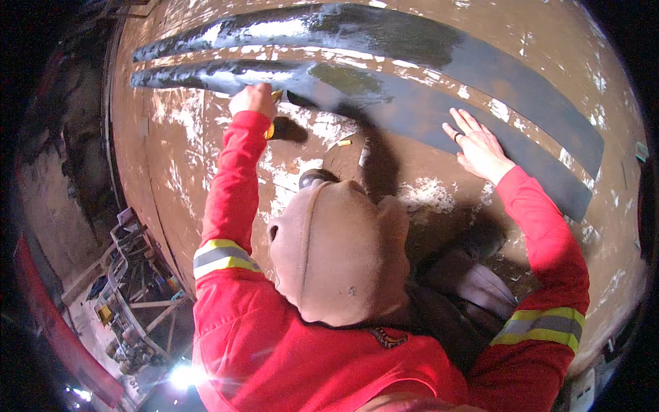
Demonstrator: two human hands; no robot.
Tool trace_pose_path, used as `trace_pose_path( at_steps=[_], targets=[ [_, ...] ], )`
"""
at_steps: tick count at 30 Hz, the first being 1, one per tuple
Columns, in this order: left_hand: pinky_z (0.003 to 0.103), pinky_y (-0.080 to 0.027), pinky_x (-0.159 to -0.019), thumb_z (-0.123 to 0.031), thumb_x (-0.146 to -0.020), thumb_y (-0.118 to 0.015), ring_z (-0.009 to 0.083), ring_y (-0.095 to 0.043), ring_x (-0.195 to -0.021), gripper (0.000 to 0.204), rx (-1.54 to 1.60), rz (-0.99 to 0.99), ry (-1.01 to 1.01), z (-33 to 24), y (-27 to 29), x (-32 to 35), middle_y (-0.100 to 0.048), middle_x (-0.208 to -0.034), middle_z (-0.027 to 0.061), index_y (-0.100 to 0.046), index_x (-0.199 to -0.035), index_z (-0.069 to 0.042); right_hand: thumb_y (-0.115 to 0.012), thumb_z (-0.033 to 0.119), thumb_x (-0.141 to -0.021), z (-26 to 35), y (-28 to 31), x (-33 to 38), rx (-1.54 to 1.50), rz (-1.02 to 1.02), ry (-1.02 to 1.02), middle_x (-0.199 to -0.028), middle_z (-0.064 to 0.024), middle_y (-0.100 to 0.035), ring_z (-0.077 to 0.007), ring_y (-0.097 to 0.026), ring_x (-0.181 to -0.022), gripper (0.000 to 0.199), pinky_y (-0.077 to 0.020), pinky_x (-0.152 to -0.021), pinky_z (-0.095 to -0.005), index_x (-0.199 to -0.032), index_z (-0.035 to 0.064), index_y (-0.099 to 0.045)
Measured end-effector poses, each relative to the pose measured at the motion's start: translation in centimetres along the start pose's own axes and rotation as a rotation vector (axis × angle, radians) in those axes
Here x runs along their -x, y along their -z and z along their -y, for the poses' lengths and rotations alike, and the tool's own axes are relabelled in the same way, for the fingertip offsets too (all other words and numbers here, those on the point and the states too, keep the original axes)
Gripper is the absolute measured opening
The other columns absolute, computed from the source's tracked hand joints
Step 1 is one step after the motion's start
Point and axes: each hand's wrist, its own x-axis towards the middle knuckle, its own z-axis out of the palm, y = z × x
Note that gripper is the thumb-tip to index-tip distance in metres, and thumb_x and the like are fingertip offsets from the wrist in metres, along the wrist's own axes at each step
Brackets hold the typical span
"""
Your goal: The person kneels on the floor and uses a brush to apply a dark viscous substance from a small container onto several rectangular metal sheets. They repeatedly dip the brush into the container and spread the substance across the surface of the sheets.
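Two long, curved dark strips lie side by side on a brown, white-flecked surface: the far strip (522, 96) and the near strip (405, 113). My right hand (480, 147) rests flat on the near strip, fingers outstretched, a dark ring on one of them. At the left, my left hand (254, 101) is closed at that strip's near edge. A small yellowish bit shows beside its fingers, but what they hold is too unclear to name. Close to that wrist is an orange-yellow round thing (269, 130). A small yellow stick (344, 143) lies on the surface between my hands.
A rounded bulk of brown cloth (336, 254) rises in front of my chest, a dark rounded tip (318, 178) beyond it. Metal framework and clutter (141, 295) stand at the lower left, past the surface's edge, near a bright light (184, 376). A red bar (62, 329) runs alongside.
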Motion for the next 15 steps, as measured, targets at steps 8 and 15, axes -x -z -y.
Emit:
trace_pose_path(
  at_steps=[8, 15],
  targets=[
    [0.044, -0.051, -0.061, -0.022, -0.075, -0.064, 0.0363, -0.064, -0.069, 0.014, 0.425, -0.113, -0.392, -4.2, -2.4, 5.4, -0.064, -0.071, 0.0169, -0.064, -0.084, -0.012, -0.062, 0.012, -0.073, 0.7, 0.4, 0.0, 0.010, 0.033, -0.038, -0.148, -0.0165, -0.024, -0.0302, -0.024, -0.137, 0.062, -0.0309, -0.107, -0.0470, -0.132, 0.0074, -0.047],
    [0.043, -0.052, -0.060, -0.015, -0.081, -0.051, 0.0318, -0.066, -0.070, 0.017, 0.116, -0.187, -0.182, -0.8, -4.9, 2.2, -0.066, -0.074, 0.0132, -0.064, -0.094, -0.013, -0.063, 0.012, -0.073, 1.6, 1.0, -0.3, -0.014, 0.032, -0.025, -0.148, -0.0168, -0.024, -0.0308, -0.024, -0.137, 0.061, -0.0299, -0.107, -0.0481, -0.132, 0.0080, -0.047]
  ],
)
